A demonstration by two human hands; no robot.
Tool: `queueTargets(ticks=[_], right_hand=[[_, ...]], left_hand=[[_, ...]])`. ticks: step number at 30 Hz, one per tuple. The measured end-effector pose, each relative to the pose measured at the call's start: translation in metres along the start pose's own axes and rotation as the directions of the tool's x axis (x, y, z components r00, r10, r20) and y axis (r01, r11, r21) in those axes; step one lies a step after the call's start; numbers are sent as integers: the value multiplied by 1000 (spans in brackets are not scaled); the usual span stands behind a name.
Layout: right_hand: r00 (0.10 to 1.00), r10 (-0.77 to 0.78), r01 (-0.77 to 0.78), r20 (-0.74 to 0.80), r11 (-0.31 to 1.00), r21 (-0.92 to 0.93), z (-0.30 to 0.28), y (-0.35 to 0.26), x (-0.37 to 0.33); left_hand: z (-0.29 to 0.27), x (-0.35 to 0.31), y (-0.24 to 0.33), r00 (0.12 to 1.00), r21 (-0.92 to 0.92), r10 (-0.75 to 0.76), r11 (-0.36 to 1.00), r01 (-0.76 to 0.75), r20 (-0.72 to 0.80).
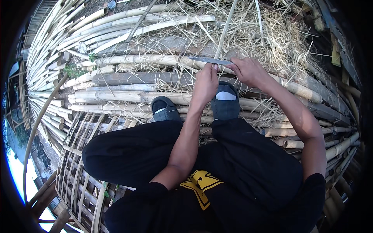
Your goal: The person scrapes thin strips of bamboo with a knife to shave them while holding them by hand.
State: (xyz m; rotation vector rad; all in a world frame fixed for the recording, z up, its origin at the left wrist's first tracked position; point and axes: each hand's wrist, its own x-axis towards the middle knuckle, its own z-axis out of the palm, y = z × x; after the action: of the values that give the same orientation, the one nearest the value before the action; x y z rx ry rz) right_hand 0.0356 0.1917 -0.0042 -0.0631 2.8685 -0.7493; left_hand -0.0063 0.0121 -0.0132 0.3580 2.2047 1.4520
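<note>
Head view: knife [211,60] in right hand [248,71]

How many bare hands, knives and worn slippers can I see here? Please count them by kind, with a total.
Bare hands: 2 (left hand, right hand)
Knives: 1 (knife in the right hand)
Slippers: 2 (left slipper, right slipper)
Total: 5

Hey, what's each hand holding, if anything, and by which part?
The right hand holds a knife by its handle end, mostly hidden in the fist. The left hand pinches a bamboo strip, apparently by its near end.
</note>
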Motion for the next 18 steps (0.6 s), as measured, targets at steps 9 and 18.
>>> queueTargets(ticks=[9,18], right_hand=[[993,101,-87,59,976,-198,-16,65,14],[752,534,-650,-387,698,-299,-115,203,8]], left_hand=[[9,-5,-2,999,101,-9,995,4,49],[10,-25,7,991,72,72,994,-80,115]])
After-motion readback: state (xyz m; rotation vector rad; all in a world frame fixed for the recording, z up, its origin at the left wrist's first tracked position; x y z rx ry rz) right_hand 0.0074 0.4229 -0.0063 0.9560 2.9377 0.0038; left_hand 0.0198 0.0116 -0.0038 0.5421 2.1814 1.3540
